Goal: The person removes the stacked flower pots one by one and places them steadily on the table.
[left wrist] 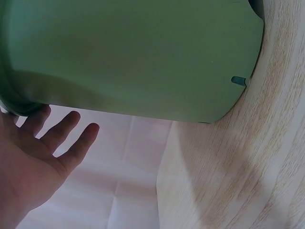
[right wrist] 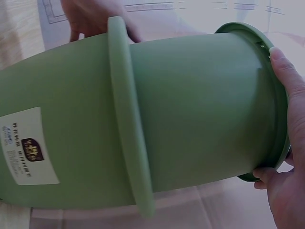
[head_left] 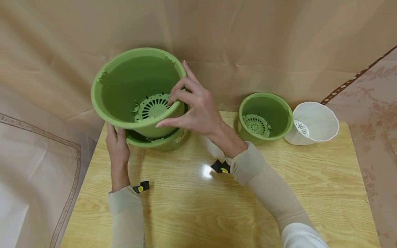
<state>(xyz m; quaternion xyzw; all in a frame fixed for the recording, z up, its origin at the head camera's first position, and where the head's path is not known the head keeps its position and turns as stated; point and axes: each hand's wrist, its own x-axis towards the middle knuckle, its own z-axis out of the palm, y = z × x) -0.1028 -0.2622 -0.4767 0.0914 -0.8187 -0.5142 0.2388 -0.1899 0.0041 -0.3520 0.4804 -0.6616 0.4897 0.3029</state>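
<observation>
In the head view, my right hand (head_left: pixel 198 106) pinches the near right rim of a green plastic flower pot (head_left: pixel 155 129), thumb outside and fingertips over the rim. That pot is tilted, its lower part inside another green flower pot (head_left: pixel 169 146), which bears a white label (right wrist: pixel 31 148). My left hand (head_left: pixel 118 144) is at the left side of the lower pot's rim. From the left wrist, its fingers (left wrist: pixel 81 140) look spread and fairly straight, with some touching under the rim; the thumb is out of view there. The lower pot's base meets the wooden table.
To the right stand a smaller green pot (head_left: pixel 266 115) and a white pot (head_left: pixel 319 122) with a wavy rim, side by side. The wooden table (head_left: pixel 192 210) ends at a beige cloth (head_left: pixel 248 44) behind and pale cloths at both sides.
</observation>
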